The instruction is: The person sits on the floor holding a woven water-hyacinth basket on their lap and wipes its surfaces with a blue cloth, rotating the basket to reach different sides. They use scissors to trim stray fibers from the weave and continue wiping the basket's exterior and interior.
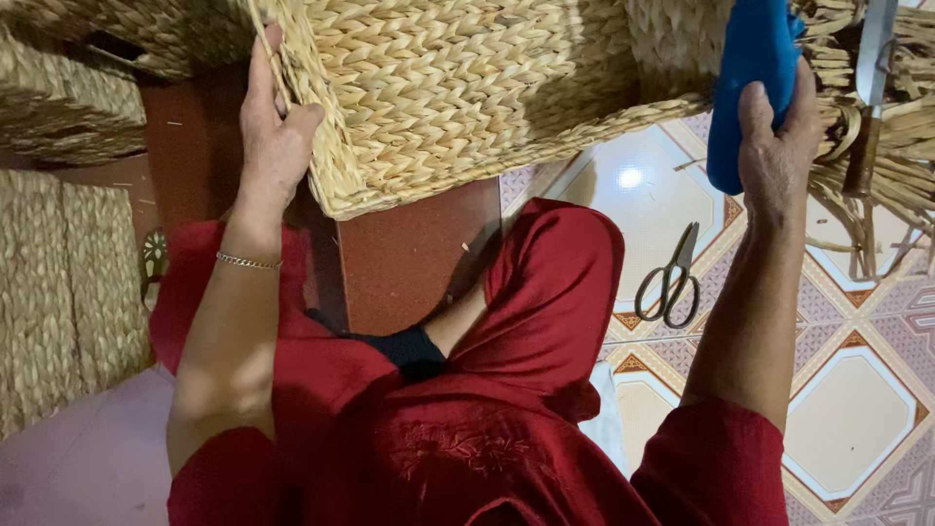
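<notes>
Nearest to me is the red clothing (467, 438) of the seated person whose view I share, one knee raised over the patterned tile floor (857, 429); from there both forearms reach up and away. The left hand (273, 136), a thin bracelet (245, 261) on its wrist, is closed on the rim of the woven basket (458, 88), thumb on the outer face and fingers curled over the edge, which I judge steadies the tilted basket at its corner; the right hand (779, 146) is wrapped round a blue block (745, 78), pressing it flat against the basket's far side, likely as a brace or form for the weave. A pair of scissors (670, 278) lies closed on the tiles between knee and right arm, within easy reach; beyond, loose straw strands (886, 175) hang by a knife (870, 88) with a wooden handle; more woven matting (58, 292) lies at left.
</notes>
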`<state>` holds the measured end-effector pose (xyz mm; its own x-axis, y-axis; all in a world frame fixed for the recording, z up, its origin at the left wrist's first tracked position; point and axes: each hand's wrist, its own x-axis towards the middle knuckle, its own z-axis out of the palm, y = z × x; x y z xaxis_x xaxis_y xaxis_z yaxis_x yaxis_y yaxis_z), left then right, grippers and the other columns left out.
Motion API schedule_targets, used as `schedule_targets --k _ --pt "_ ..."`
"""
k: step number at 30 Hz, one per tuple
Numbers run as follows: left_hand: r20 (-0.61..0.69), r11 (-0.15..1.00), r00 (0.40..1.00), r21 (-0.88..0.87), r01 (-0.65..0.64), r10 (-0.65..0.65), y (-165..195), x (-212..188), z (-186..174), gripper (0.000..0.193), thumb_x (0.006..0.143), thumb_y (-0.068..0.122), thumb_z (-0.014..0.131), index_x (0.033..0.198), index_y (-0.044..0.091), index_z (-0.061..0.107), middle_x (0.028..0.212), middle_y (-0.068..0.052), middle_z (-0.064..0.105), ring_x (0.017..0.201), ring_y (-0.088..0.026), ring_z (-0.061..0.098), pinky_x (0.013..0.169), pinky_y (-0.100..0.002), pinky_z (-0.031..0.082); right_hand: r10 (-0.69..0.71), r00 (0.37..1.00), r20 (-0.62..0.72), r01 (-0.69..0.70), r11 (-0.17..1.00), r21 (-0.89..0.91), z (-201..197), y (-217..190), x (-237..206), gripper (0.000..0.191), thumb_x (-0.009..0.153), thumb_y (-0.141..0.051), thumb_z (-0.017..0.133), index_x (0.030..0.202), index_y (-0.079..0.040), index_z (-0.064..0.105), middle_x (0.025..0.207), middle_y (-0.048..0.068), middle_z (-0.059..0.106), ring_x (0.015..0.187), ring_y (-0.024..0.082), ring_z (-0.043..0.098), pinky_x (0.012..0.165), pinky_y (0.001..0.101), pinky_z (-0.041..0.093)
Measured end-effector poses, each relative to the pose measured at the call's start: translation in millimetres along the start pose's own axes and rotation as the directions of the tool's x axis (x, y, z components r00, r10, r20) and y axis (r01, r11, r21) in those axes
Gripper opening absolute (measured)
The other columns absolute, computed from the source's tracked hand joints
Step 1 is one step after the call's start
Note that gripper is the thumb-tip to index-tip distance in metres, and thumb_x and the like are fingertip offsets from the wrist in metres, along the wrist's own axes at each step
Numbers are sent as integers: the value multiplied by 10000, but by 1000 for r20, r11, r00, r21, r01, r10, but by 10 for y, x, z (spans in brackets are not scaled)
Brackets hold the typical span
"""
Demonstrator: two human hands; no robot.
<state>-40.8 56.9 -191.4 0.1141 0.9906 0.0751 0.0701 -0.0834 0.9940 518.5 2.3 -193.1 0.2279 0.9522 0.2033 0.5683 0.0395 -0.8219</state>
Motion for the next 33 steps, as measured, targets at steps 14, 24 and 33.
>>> schedule_targets --k 14,24,33 --pt "-73 978 992 190 -88 104 71 -513 160 710 1006 -111 532 1642 27 247 1576 -161 508 1389 -218 570 1192 -288 469 49 999 -4 -49 999 -13 -160 -104 -495 378 1171 -177 607 1496 7 551 1236 82 649 1052 140 576 959 304 517" --pt "-118 992 990 105 -71 83 260 -1348 433 565 986 -108 672 1448 -5 362 1391 -150 475 1255 -202 566 1078 -327 522 211 977 8 -211 977 24 -354 138 -1226 356 1095 -113 692 1397 -11 533 1207 70 650 1081 139 614 966 300 518" --pt "-70 985 997 -171 -35 23 113 -1144 359 864 998 -138 571 1650 65 42 1610 -181 397 1404 -241 504 1172 -335 499 116 993 -2 -116 989 -95 -302 67 -1207 341 1086 -67 644 1408 -1 556 1277 129 677 1144 223 643 1059 382 529"
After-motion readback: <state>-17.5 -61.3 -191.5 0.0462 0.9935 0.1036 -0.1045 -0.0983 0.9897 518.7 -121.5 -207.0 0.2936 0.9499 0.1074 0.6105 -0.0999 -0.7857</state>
